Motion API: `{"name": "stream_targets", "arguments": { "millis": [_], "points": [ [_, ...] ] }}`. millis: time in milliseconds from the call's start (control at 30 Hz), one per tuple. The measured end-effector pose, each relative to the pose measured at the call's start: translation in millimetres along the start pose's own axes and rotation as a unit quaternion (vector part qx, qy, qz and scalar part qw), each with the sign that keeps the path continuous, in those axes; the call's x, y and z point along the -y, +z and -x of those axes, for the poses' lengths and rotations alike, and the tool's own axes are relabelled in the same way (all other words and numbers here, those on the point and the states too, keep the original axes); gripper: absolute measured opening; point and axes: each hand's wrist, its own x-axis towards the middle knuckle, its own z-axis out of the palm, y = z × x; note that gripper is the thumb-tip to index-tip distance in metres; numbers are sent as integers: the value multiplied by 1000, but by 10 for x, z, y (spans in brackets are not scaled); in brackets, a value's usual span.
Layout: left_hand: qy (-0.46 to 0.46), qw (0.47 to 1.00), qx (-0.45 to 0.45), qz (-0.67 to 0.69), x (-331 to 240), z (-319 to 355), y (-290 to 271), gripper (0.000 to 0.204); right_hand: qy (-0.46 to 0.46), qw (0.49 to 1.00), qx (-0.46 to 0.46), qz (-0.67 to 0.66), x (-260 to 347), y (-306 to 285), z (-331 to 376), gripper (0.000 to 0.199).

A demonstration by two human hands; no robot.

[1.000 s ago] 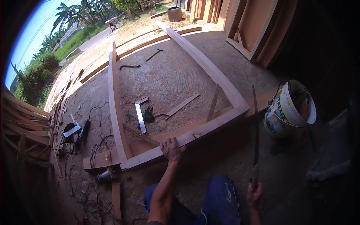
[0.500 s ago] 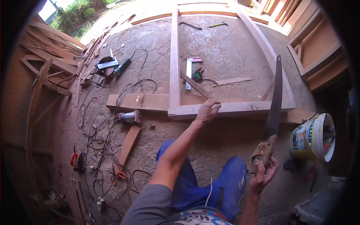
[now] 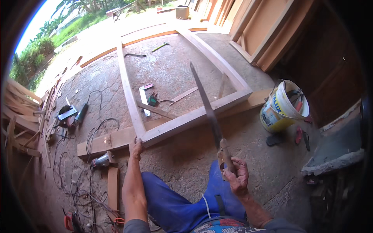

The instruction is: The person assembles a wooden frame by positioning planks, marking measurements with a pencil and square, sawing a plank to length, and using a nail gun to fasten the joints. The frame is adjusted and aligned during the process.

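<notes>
My right hand (image 3: 237, 176) is closed round the wooden handle of a handsaw (image 3: 211, 116). Its long dark blade points up and away, passing in front of the near rail of a pale wooden frame (image 3: 175, 127) from this viewpoint. At the near left corner of that frame, my left hand (image 3: 136, 149) grips the wood, its fingers partly hidden. The frame's near side rests on a thick wooden beam (image 3: 110, 141) lying on the floor. Inside the frame are a try square (image 3: 143, 99), a green and black tape measure (image 3: 152, 100) and thin wood offcuts (image 3: 184, 95).
To the right stands a white and yellow bucket (image 3: 278, 110) of tools, with red-handled pliers (image 3: 298, 136) near it. On the left lie a circular saw (image 3: 68, 114), a corded power tool (image 3: 101, 160) and tangled cables (image 3: 77, 190). A green-handled hammer (image 3: 160, 47) and pry bar (image 3: 135, 55) lie farther off.
My left hand has moved left along the near rail to the frame's corner. The saw has swung left, from beside the frame's right end to across its near rail. The view has turned right.
</notes>
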Motion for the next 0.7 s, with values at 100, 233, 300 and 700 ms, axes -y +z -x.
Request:
{"name": "stream_targets", "arguments": {
  "millis": [100,233,300,700],
  "points": [
    [34,996,-41,-70,381,-235,-620,48,8,999,48,-5,-110,215,-136,45],
    [17,999,-42,-24,226,-317,-423,38,-46,998,30,-7,-182,266,-202,45],
    [4,999,-31,-45,167,-184,-63,39,-56,998,0,6,-297,253,-144,45],
    [-84,996,8,-13,-3,260,630,36,-97,994,27,31,-420,-223,-29,48]
  ]
}}
